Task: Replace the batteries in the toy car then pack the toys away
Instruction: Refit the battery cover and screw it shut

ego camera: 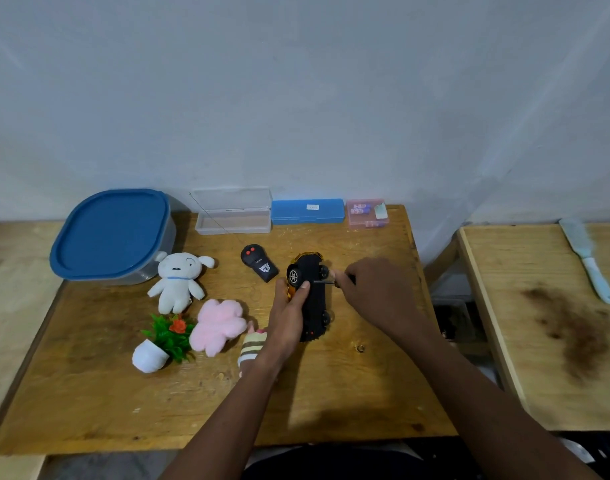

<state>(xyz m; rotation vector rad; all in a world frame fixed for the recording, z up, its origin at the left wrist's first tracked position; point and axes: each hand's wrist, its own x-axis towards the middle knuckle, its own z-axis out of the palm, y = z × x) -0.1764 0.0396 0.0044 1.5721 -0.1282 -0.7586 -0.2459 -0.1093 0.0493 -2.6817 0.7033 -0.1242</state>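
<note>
Head view: a person's two bare hands work at a wooden table (227, 403) set against a pale wall.
Toy car (314, 306): right of table centre, turned so its black underside faces the camera, with orange-gold bodywork showing at the far end and the left edge. Whether it rests on the table cannot be told.
Left hand (289, 317): grips the car from its left side, fingers curled round the body and the thumb laid on the chassis beside a wheel.
Right hand (372, 289): fingers curled round a thin dark screwdriver (322, 281) whose tip meets the underside near the far wheels.
Remote control (258, 266): black, two red buttons, just left of the car. It has a white emblem and a small line of print, too small to read.
Pink box (367, 213): back edge, holds purple-wrapped batteries. The wrapper print is illegible.
Blue case (307, 211): closed, left of the pink box. It carries a small white label whose writing is unreadable.
Clear case (232, 216): open, left of the blue case.
Blue-lidded container (111, 233): back left corner, lid on.
White plush dog (179, 282): lying beside the container.
Pink plush (218, 323): near the left forearm.
Artificial plant (168, 336): tipped over in a white pot, touching the pink plush.
Striped toy (251, 348): partly hidden behind the left wrist.
Second table (538, 341): to the right, stained, with a pale blue brush (587, 258) on it.
</note>
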